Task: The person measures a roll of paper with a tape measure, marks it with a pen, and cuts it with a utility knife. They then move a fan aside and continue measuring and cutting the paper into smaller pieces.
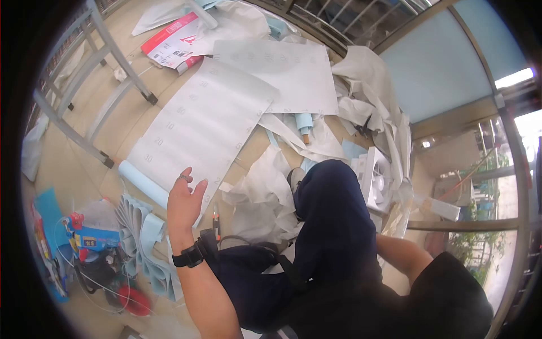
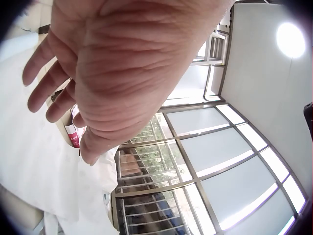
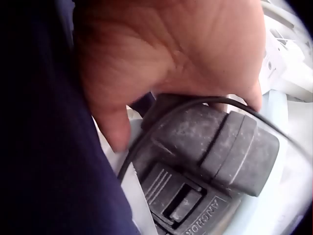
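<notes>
Over the near edge of a white sheet printed with rows of numbers, my left hand hovers with its fingers spread loosely and nothing in them. The sheet's lower left side ends in a light blue roll. A slim orange-and-dark tool lies just right of that wrist. In the head view my right hand is hidden behind the raised knee. The right wrist view has my right hand arched over a dark grey plastic body marked ANCHOR, thumb on one side and fingertips behind it. A black cable crosses it.
A metal ladder stands at the left. Pleated light blue material and a cluttered pile of bags and tools lie at lower left. Crumpled white sheeting, a pink-and-white box and a white open carton surround the sheet.
</notes>
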`<state>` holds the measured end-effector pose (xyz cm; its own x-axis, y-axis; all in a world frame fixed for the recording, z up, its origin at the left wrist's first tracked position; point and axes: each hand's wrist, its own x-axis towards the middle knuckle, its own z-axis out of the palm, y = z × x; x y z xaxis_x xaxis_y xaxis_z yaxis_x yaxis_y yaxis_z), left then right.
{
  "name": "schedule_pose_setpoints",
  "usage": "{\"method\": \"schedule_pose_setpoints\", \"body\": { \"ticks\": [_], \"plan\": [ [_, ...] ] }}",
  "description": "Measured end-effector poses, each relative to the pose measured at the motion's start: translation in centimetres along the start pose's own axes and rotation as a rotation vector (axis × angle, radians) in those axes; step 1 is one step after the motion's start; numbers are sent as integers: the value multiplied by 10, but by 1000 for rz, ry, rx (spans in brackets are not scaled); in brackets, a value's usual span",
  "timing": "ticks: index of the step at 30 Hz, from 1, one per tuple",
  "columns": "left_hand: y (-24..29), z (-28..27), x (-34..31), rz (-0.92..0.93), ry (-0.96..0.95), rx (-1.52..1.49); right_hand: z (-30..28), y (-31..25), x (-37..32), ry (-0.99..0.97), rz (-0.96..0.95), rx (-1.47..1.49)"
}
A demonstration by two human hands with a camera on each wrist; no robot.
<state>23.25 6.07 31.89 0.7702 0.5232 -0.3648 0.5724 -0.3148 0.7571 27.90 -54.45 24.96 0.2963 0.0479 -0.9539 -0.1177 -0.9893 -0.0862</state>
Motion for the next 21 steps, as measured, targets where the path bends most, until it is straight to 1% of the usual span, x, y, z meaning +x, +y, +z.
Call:
{"method": "schedule_pose_setpoints", "body": {
  "ticks": [4,6,10,13,15,18,19,21],
  "plan": [
    [2,5,3,13,-16,64,8,14,-5,23,24,67],
    [-2,6,4,30,20,102,9,19,-8,29,36,86],
    [-3,5,3,2,45,89,14,26,-10,21,62,115],
    [8,3,-1,-13,49,91,16,31,-11,9,92,130],
    [12,4,-1,-24,11,78,18,33,-10,-4,111,144],
    [2,15,7,-30,-11,82,12,34,-3,-38,144,152],
    [-3,17,17,-69,-15,100,5,30,-1,-62,165,162],
    [-9,25,22,-113,-99,194,-12,25,2,-73,176,161]
  ]
}}
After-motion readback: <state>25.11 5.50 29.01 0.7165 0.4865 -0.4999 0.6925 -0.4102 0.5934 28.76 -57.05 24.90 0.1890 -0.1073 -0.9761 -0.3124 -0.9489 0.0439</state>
